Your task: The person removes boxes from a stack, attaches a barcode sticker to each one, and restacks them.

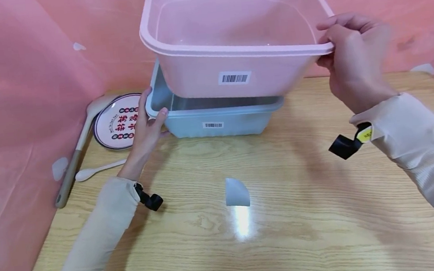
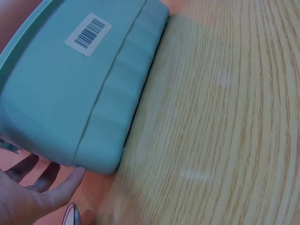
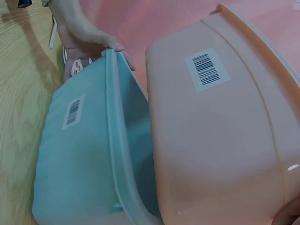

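My right hand [image 1: 359,56] grips the right-end rim of a pink plastic bin [image 1: 194,74], holding it tilted above a light blue bin [image 1: 184,125]. The pink bin's base overlaps the blue bin's opening in the head view. My left hand [image 1: 147,132] holds the blue bin's left end, thumb at the rim and other fingers along the end wall. In the left wrist view, fingertips of the left hand [image 2: 28,197] touch the end of the blue bin [image 2: 56,103], which sits on the table. Both bins carry barcode labels, plain in the right wrist view.
Left of the bins lies a round white plate [image 1: 104,125] with red lettering. A long-handled ladle or spoon [image 1: 79,145] lies along the pink cloth wall, and a small white spoon [image 1: 97,170] lies nearer. A greyish-white patch [image 1: 236,193] shows on the wooden table [image 1: 197,252].
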The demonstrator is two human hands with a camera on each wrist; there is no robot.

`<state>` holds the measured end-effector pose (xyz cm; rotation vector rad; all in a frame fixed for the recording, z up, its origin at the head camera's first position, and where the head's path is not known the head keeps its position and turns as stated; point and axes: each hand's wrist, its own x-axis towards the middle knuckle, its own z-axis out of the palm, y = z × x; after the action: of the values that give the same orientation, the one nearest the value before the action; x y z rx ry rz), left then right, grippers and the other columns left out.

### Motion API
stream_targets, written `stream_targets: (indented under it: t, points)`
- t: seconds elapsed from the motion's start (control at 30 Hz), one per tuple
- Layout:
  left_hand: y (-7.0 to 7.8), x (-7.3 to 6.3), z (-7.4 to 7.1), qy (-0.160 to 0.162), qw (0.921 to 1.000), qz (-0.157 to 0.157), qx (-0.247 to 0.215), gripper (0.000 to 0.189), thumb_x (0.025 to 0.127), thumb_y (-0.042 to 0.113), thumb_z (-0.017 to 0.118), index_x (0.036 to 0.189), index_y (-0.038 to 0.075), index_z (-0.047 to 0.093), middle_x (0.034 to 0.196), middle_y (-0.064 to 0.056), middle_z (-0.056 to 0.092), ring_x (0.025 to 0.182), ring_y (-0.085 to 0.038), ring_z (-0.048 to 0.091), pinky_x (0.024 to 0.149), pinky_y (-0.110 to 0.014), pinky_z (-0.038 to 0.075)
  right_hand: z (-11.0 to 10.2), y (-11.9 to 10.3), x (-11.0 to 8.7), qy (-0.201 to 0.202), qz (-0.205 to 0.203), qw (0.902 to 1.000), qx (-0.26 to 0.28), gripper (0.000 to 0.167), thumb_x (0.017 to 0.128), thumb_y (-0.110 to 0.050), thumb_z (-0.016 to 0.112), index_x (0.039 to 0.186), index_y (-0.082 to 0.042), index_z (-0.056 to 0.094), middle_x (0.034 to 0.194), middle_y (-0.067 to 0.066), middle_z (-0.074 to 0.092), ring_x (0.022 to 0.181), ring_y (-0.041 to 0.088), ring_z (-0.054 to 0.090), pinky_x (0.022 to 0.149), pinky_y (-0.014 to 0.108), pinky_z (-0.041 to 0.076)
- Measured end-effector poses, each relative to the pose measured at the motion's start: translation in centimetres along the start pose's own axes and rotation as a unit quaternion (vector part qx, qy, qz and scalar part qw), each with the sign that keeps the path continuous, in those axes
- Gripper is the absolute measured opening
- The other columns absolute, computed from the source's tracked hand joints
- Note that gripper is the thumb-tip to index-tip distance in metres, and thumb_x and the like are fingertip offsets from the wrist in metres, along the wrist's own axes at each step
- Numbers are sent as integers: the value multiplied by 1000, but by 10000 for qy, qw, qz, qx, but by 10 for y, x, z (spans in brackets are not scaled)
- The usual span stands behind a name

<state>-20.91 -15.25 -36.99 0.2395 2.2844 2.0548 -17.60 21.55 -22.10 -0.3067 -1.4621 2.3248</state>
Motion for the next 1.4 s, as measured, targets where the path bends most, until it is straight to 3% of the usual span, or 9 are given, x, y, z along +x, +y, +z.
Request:
stream_targets:
  t: [0.27, 0.63, 0.9, 1.2, 1.4]
  points:
    - [0, -1, 0, -7, 10000, -10, 59, 65, 100, 26, 50, 152, 41, 13, 158, -6, 16, 137, -46, 35, 92, -63, 47, 14, 11, -2, -113, -95, 9994, -311, 23, 74, 16, 46, 78, 8, 67, 64, 11, 57, 37, 16, 49, 34, 24, 41]
    - [-2, 1, 1, 60, 9998, 10, 206, 65, 100, 28, 51, 151, 46, 15, 162, -1, 11, 136, -47, 35, 89, -61, 51, 23, 30, -6, -200, -191, 9962, -825, 22, 77, 11, 51, 78, 2, 71, 65, 7, 61, 39, 14, 53, 38, 23, 46]
    - [-2, 2, 4, -9, 9995, 213, 235, 66, 99, 31, 53, 150, 48, 15, 162, 3, 12, 139, -46, 32, 86, -61, 52, 17, 44, -6, -163, -160, 9949, -987, 21, 79, 9, 52, 77, -1, 71, 64, 4, 59, 41, 12, 49, 40, 21, 45]
    - [-2, -1, 3, 63, 9998, 18, 182, 69, 99, 33, 53, 152, 45, 10, 162, -2, 13, 134, -43, 40, 91, -61, 50, 13, 60, -9, -269, -217, 9889, -1446, 22, 84, 3, 53, 78, -6, 72, 63, 3, 59, 43, 10, 51, 44, 19, 48]
    - [-2, -2, 2, 38, 9999, 66, 127, 70, 99, 31, 52, 152, 45, 9, 161, -3, 14, 133, -43, 40, 90, -62, 49, 9, 69, -8, -279, -219, 9870, -1567, 20, 85, 1, 56, 78, -7, 72, 64, 2, 58, 44, 10, 48, 44, 19, 45]
